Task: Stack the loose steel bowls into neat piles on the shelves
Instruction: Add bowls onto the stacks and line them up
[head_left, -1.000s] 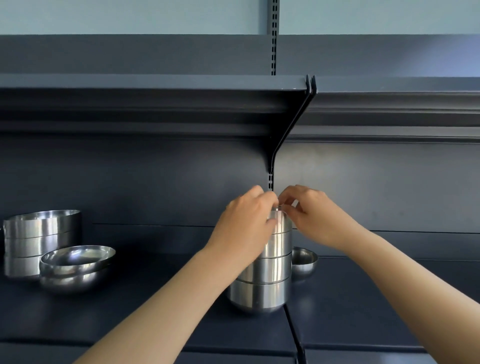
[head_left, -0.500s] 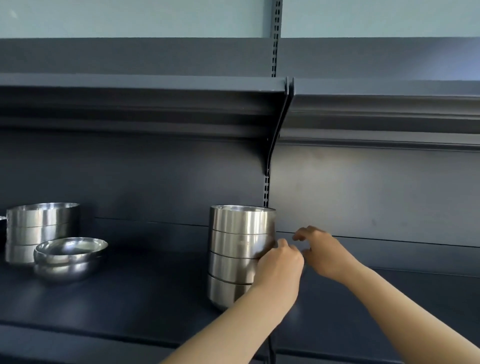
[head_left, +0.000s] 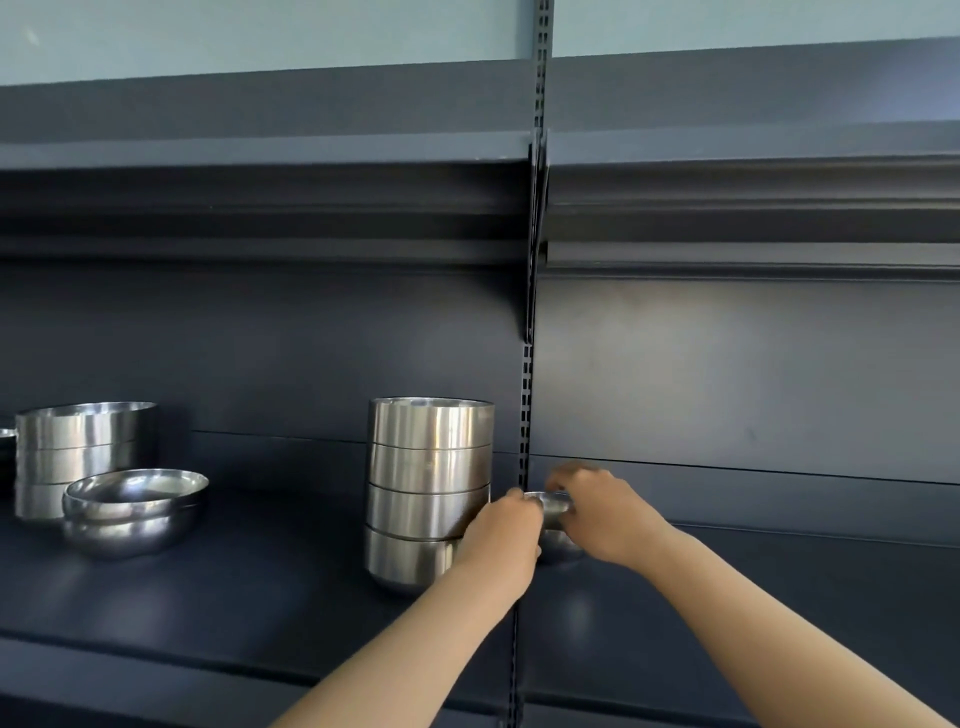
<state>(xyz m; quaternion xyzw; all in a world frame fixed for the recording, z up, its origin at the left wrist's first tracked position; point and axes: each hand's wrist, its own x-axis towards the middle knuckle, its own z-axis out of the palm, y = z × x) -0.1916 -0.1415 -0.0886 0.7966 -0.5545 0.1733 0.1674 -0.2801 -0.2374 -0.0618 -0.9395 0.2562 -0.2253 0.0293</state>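
A tall pile of four steel bowls (head_left: 430, 493) stands upright on the dark matte shelf (head_left: 234, 597), its brushed, straight-sided walls nested one into the next with thin seams between them and a rounded base at the bottom. Just to the right of this pile, beside the slotted metal upright (head_left: 525, 410), both hands meet around a small steel bowl (head_left: 553, 503), which is shiny and shallow. The left hand (head_left: 506, 530) comes in from the pile's side, its fingers curled against the small bowl's near rim. The right hand (head_left: 597, 512) comes from the far side, its fingers bent over the bowl's top edge and pinching it. Below the held bowl another small rounded bowl (head_left: 558, 545) sits on the shelf; whether the two touch cannot be told, as the hands cover the gap.

Well to the left of the tall pile stands a second pile of wider straight-walled bowls (head_left: 83, 452), polished and cylindrical. In front of that, touching or nearly so, two low, round-bellied bowls (head_left: 132, 512) are nested, their curved sides mirror-bright. An upper shelf (head_left: 260, 156) of the same dark painted metal runs overhead.
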